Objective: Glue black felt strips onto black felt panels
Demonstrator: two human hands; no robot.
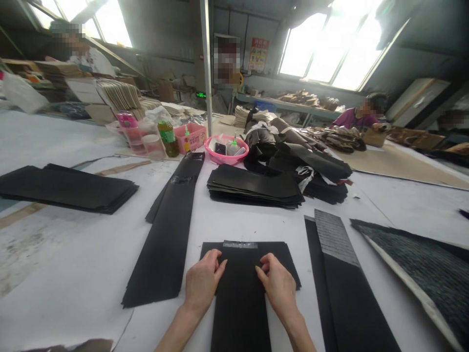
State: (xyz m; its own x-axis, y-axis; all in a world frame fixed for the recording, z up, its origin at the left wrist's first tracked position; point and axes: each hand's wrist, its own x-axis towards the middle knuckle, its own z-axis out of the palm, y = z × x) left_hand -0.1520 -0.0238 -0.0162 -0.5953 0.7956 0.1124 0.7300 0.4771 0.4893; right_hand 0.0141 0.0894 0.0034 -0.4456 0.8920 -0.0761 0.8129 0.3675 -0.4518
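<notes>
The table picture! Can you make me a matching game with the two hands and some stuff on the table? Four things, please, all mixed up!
1. Left hand
2. Right hand
3. Round basket
4. Bottle

A. Pink
B. At the right edge of the middle black strip
C. Wearing a green label
D. At the left edge of that same strip

Right pairs: 1-D, 2-B, 3-A, 4-C

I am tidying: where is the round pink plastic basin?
In the head view, the basin stands above centre, behind the stacked black rectangular sheets, right of the rectangular pink box.
</notes>
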